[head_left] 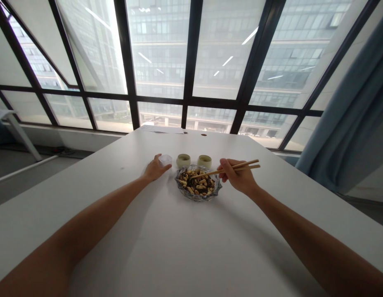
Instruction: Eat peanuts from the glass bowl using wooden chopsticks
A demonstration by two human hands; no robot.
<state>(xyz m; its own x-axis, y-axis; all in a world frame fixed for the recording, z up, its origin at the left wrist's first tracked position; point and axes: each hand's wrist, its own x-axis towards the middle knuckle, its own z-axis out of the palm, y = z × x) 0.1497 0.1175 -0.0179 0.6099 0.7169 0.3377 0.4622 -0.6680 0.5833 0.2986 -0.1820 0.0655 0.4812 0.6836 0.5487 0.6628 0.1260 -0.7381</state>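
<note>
R hand [239, 175] gripping chopsticks [250, 163], tips pointing L over glass bowl's [197, 198] nut-seed mix [200, 189] | L hand [154, 169] holding clear cup [166, 159], bowl's L

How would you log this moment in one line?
left hand: holds white cup; right hand: holds chopsticks, tips at glass bowl; beyond bowl: two green cups

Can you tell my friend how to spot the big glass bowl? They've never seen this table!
Find the big white table in front of the black-framed windows. Between the person's left hand and right hand sits a clear, jagged-rimmed glass bowl. Unlike the two round pale green cups just behind it, it's wide and filled with tan and dark pieces.
</note>
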